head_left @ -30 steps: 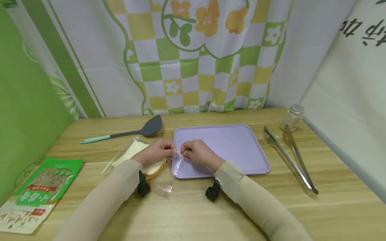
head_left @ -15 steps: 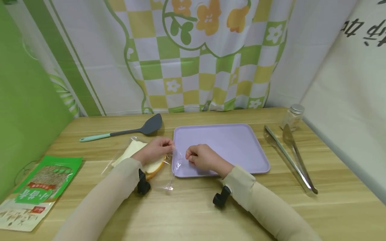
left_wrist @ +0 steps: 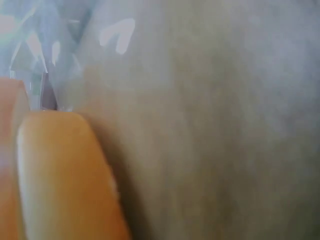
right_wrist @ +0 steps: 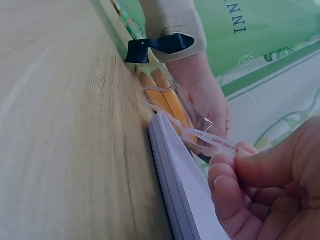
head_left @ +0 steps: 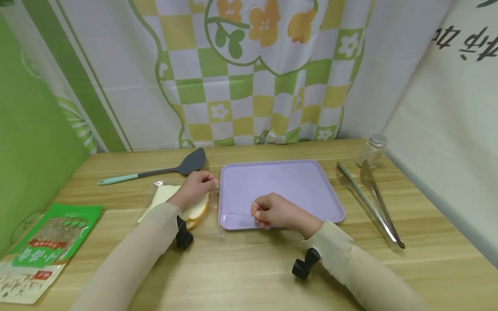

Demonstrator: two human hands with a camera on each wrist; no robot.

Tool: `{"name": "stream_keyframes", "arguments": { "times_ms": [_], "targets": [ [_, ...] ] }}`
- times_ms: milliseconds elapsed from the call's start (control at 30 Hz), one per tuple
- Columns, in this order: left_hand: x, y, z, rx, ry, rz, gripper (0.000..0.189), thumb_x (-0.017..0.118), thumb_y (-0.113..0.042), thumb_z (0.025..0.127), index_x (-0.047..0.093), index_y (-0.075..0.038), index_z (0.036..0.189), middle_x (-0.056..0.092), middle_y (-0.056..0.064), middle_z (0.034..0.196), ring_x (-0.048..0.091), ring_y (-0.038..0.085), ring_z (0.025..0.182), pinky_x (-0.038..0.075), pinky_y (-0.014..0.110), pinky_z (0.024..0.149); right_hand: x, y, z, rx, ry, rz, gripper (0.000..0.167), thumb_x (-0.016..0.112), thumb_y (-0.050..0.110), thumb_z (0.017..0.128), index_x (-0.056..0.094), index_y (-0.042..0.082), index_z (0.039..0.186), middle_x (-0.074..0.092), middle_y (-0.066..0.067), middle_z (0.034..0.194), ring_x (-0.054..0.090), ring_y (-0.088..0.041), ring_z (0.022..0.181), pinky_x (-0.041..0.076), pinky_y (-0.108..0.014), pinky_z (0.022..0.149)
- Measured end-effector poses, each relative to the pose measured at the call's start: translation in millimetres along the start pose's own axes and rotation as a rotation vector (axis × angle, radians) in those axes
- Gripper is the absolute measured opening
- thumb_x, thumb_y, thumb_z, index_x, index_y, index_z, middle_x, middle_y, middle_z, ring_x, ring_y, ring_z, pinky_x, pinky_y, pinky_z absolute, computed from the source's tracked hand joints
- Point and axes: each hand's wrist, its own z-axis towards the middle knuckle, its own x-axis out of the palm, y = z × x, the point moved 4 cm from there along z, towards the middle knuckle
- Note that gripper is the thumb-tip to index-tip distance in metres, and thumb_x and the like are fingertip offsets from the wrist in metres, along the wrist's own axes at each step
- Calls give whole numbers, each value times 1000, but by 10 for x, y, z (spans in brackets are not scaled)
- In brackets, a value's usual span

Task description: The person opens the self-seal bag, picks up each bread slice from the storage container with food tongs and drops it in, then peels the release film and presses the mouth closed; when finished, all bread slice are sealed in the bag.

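Observation:
Bread slices (head_left: 197,211) with an orange-brown crust lie inside a clear plastic bag (right_wrist: 201,121), left of the lilac tray (head_left: 280,183). My left hand (head_left: 196,186) reaches over the bread, fingertips pinching the bag near its mouth. Over the tray's near left part, my right hand (head_left: 278,212) pinches the end of a thin clear strip (right_wrist: 215,139) between thumb and curled forefinger. Red print shows on this strip, which runs back toward the bag in the right wrist view. The left wrist view shows the crust (left_wrist: 70,175) close up and shiny plastic, but no fingers.
A spatula (head_left: 163,170) lies behind the bread. Metal tongs (head_left: 369,203) are right of the tray, with a lidded glass jar (head_left: 372,152) behind them. A green seed packet (head_left: 52,248) lies at the left edge of the table.
My right hand has moved right and toward me, away from the left hand, drawing the strip out from the bag. The left hand has shifted slightly left and back.

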Motion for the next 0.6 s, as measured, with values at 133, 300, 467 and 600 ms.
{"name": "stream_keyframes", "arguments": {
  "times_ms": [133,300,467,600],
  "targets": [
    [-13,-12,18,4,-22,-16,12,57,-12,88,63,-1,88,57,3,79,48,16,72,41,26,67,-46,-47,-102,30,54,69,12,53,4,92,57,-6,86,57,-4,68,54,-10,58,48,-25,55],
    [-39,-1,31,9,-60,-6,12,57,-11,87,63,0,89,58,3,79,48,14,73,42,25,66,-143,-61,-233,36,114,174,14,50,3,93,53,-11,90,58,-5,72,54,-12,62,47,-22,56],
    [-47,4,29,12,-71,-10,14,57,-12,89,63,0,89,57,3,78,48,15,73,41,25,65,-267,-8,-383,-7,151,230,10,47,0,93,51,-7,87,56,-4,72,54,-10,62,46,-21,55],
    [-44,14,27,6,-65,-6,15,57,-14,90,63,-1,89,56,2,77,48,15,72,41,26,65,-346,43,-513,-47,179,248,10,45,0,93,49,-5,85,55,-4,73,54,-9,62,45,-22,56]
  ]
}}
